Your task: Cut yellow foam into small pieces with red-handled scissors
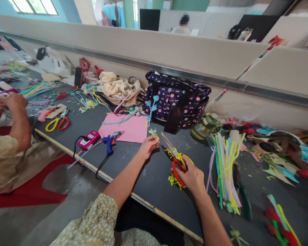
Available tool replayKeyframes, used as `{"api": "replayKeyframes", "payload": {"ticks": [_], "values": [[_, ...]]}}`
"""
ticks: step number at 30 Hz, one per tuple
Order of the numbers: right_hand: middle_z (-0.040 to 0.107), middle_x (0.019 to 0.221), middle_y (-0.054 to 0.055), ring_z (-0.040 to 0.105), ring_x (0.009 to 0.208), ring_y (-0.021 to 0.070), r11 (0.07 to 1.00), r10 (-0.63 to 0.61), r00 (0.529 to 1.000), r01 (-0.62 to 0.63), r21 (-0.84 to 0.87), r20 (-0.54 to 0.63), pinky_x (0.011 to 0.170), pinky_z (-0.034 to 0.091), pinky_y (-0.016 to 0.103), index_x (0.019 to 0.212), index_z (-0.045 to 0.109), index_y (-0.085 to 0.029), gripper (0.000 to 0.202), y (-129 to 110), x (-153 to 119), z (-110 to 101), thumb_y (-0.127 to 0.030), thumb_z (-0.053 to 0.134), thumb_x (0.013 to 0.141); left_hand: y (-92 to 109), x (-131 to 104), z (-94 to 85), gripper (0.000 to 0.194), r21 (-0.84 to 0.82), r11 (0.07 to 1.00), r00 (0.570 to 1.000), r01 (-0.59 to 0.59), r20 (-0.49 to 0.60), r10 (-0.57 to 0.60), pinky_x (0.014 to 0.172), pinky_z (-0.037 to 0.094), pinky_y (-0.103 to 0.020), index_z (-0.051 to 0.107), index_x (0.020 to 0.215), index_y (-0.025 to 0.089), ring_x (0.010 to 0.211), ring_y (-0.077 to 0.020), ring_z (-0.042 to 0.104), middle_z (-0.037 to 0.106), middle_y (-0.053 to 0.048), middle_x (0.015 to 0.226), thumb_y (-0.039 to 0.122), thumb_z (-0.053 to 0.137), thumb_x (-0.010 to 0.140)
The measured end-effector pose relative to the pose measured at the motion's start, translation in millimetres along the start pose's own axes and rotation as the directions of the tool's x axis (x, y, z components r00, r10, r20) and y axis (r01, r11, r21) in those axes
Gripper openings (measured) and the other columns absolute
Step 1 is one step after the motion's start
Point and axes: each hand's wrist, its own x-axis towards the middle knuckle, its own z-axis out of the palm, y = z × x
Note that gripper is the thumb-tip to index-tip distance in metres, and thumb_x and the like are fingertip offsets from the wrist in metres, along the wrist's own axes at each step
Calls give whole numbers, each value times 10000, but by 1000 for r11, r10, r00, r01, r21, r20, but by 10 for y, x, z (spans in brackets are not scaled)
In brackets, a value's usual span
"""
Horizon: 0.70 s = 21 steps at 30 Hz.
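My right hand (191, 173) holds a pair of scissors (179, 160) with red and yellow handles, the blades pointing up and to the left. Just left of the blade tips, my left hand (150, 146) is closed in a pinch on something small and yellowish that I cannot make out. Short yellow pieces (175, 180) lie on the dark table beneath the scissors. Beyond my left hand, a blue flower stem (152, 108) leans at the patterned bag. A pink sheet (133, 131) lies left of it, with a blue glue gun (109, 142) at its near edge.
A phone (174, 119) leans on the dark bag (166, 90). Right of it are a glass jar (207, 125) and a bundle of coloured stems (227, 167). Other scissors (58, 123) and a magenta box (89, 140) lie left. Another person's arm (19, 119) is at far left.
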Motion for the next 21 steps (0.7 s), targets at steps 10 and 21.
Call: {"api": "replayKeyframes", "payload": {"ticks": [10, 21], "values": [[701, 869, 31, 670, 737, 200, 997, -61, 998, 60, -40, -26, 616, 464, 285, 1145, 546, -218, 511, 41, -49, 6, -568, 531, 772, 15, 9, -26, 272, -48, 999, 1000, -16, 12, 17, 582, 440, -205, 610, 768, 124, 555, -60, 526, 595, -2, 667, 246, 793, 607], [703, 828, 42, 663, 710, 183, 991, -134, 989, 132, -29, -67, 622, 483, 279, 1164, 569, -201, 533, 92, -64, 37, -575, 526, 788, 27, 13, -29, 286, -69, 998, 999, -12, 33, 14, 595, 451, -211, 611, 771, 124, 574, -64, 531, 576, 2, 668, 269, 797, 610]]}}
